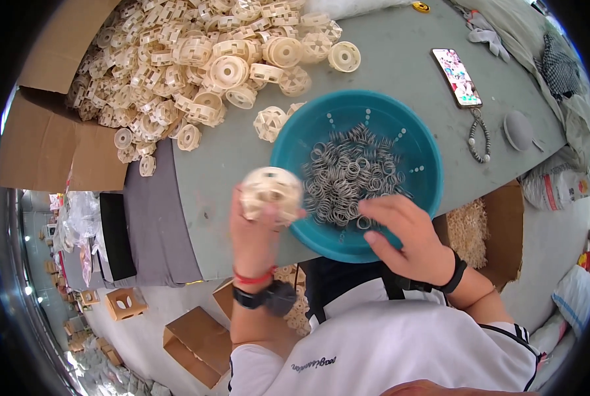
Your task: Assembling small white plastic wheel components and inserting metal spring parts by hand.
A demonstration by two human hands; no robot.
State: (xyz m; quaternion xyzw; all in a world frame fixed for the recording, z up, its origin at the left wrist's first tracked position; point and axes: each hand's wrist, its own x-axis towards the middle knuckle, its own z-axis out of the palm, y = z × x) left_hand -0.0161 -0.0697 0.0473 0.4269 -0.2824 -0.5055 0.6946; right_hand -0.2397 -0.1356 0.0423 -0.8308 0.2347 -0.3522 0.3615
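Observation:
My left hand (pixel 252 228) is closed around a round cream plastic wheel-like part (pixel 271 193), held up at the left rim of a teal basin (pixel 417 211). The part is slightly blurred, and its far side is hidden. Many grey metal coil springs (pixel 347 168) lie heaped in the basin. My right hand (pixel 403 234) reaches over the basin's near right edge, fingers apart, its fingertips at the border of the springs. Whether a spring sits between those fingertips is not visible. Just beyond the basin stands another loose cream part (pixel 269 124).
A big pile of cream plastic parts (pixel 196 59) covers the table's far left, beside a cardboard box (pixel 64 145). At the right lie a phone (pixel 456 78) with a beaded strap (pixel 479 136) and a grey oval object (pixel 519 131). Open cartons (pixel 199 344) stand on the floor.

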